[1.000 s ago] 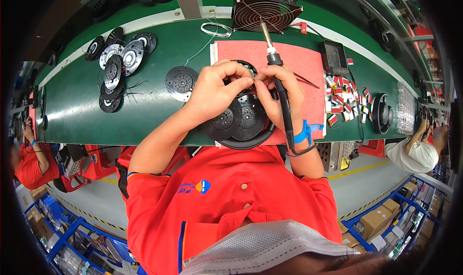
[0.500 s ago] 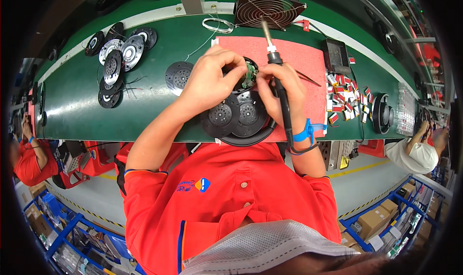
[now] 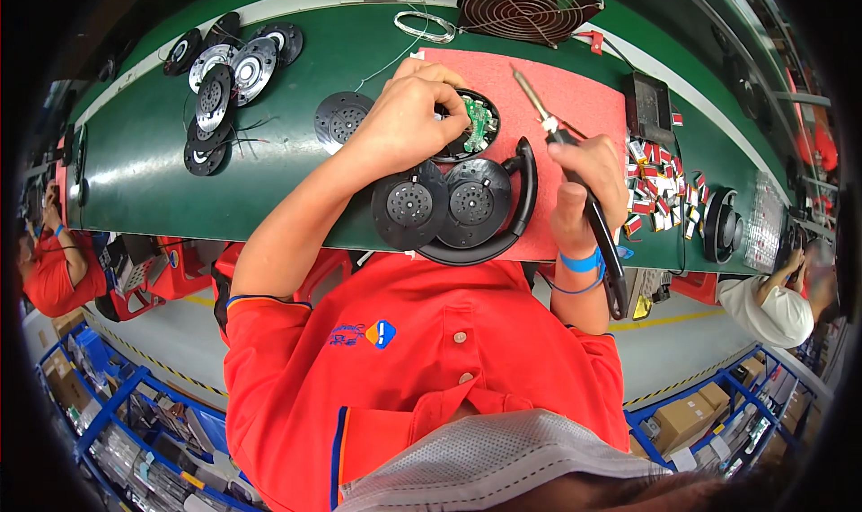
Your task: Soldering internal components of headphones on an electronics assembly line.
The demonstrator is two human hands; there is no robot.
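Observation:
My left hand (image 3: pixel 409 117) rests over an open ear cup, its thumb and fingers pinched at the edge of the green circuit board (image 3: pixel 481 124) inside; what they grip is hidden. Off to the right, my right hand (image 3: pixel 593 175) is closed round a soldering iron (image 3: pixel 605 241). The iron's metal tip points up and left over the pink mat (image 3: pixel 561 234), apart from the board. Nearer me lie the headphones' black headband (image 3: pixel 527 189) and two round speaker plates (image 3: pixel 470 204). Another perforated plate (image 3: pixel 341 122) sits left of my left wrist.
Several speaker plates (image 3: pixel 214 99) are piled at the left of the green table. A fan (image 3: pixel 530 11) stands at the back, beside a coil of wire (image 3: pixel 426 29). To the right are a black tray (image 3: pixel 648 108), small red-and-white battery packs (image 3: pixel 663 184) and more headphones (image 3: pixel 721 225).
My right hand has drawn back rightward from the ear cup with the soldering iron, whose tip now leans left. More of the board shows. My left hand keeps its pinch there.

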